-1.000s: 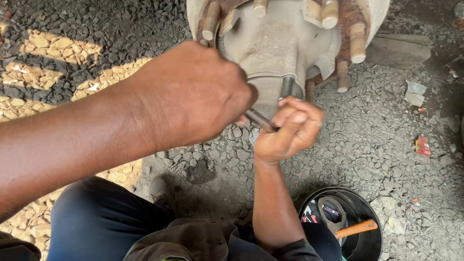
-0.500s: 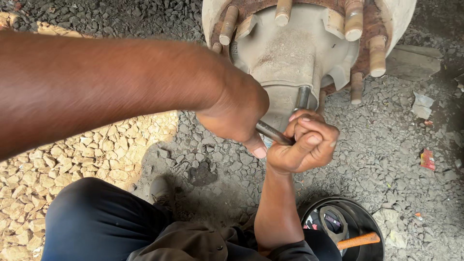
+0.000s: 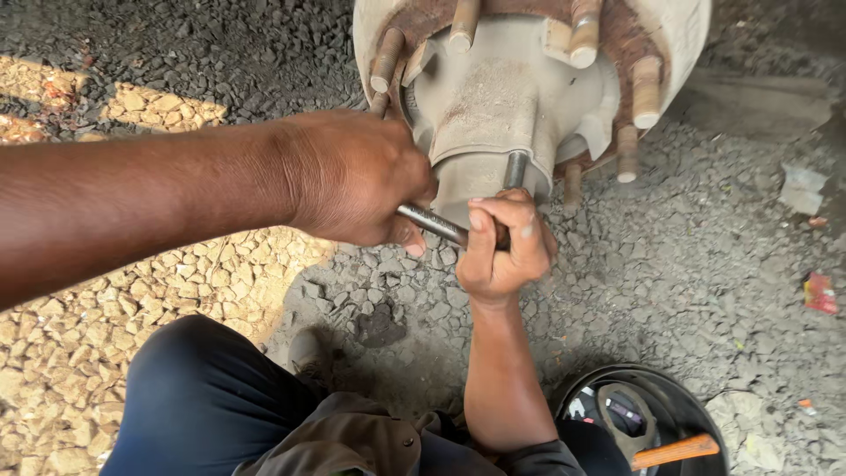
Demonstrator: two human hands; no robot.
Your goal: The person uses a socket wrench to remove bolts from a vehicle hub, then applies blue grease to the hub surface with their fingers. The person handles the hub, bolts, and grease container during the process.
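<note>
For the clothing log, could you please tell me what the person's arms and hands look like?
Both hands, left and right, are bare: no gloves, rings or watch. The forearms are bare too. A dark rolled-up sleeve shows at the right elbow. No left sleeve is in view.

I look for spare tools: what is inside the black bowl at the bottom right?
The black bowl holds a tool with an orange handle and some dark metal parts. The frame edge and the right forearm hide the rest.
</note>
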